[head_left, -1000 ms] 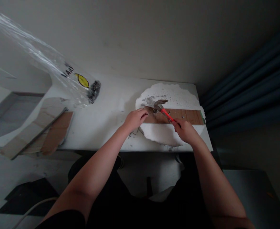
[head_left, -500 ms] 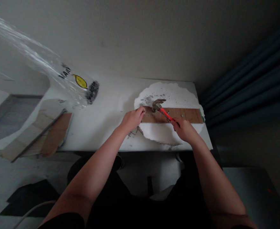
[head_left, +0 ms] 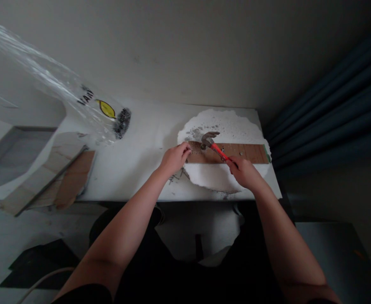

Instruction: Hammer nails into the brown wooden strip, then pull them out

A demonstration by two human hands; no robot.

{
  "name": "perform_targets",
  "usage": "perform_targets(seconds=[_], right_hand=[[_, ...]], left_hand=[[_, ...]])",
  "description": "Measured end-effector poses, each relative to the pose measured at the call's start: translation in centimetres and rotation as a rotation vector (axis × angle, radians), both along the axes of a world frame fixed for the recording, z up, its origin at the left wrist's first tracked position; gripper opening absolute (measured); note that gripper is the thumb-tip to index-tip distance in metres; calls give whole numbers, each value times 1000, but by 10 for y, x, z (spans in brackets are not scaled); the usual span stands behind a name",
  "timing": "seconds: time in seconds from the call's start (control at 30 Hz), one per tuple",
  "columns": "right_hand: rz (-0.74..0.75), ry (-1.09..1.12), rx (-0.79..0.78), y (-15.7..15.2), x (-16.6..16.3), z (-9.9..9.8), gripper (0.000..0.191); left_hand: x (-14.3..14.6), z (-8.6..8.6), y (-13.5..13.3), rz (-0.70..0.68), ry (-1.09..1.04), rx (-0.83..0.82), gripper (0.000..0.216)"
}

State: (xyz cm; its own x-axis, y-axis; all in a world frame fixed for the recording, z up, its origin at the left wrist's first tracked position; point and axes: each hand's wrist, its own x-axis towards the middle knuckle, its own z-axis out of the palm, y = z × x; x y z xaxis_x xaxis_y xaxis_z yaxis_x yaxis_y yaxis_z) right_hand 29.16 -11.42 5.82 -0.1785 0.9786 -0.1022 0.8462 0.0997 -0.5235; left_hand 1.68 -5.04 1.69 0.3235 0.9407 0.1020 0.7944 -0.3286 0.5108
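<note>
A claw hammer (head_left: 217, 148) with a red handle is gripped in my right hand (head_left: 245, 172). Its grey head is over the left part of a brown wooden plank (head_left: 248, 153), which lies flat. At the plank's left end, my left hand (head_left: 175, 158) has its fingers pinched together; whatever is between them is too small to make out. Beneath the plank is a ragged-edged white sheet (head_left: 213, 179), with grey specks on its upper left. Thin dark pieces that look like nails (head_left: 182, 173) lie beside its lower left edge.
A clear plastic bag (head_left: 87, 105) with a yellow print stands at the left of the white table (head_left: 134, 164). Broken board pieces (head_left: 74, 179) overhang the table's left front. Dark curtains (head_left: 331, 101) hang at the right, and a wall rises behind.
My left hand has shifted very slightly to the left at the plank's end. The hammer and my right hand are almost exactly where they were.
</note>
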Motion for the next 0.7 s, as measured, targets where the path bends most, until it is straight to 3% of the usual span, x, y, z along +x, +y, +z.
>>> perform_targets(seconds=[0.4,0.57,0.7], right_hand=[[-12,-22,-13,0,0,0,34],[-10,-97,28,-3,-5,14,33],[21,-14,84,-9,-18,31,34]], left_hand=[[0,-5,0,-16,-6,10,19],[1,-7,1,-47,-61,50,16],[2,-9,3,-41,-60,75,16]])
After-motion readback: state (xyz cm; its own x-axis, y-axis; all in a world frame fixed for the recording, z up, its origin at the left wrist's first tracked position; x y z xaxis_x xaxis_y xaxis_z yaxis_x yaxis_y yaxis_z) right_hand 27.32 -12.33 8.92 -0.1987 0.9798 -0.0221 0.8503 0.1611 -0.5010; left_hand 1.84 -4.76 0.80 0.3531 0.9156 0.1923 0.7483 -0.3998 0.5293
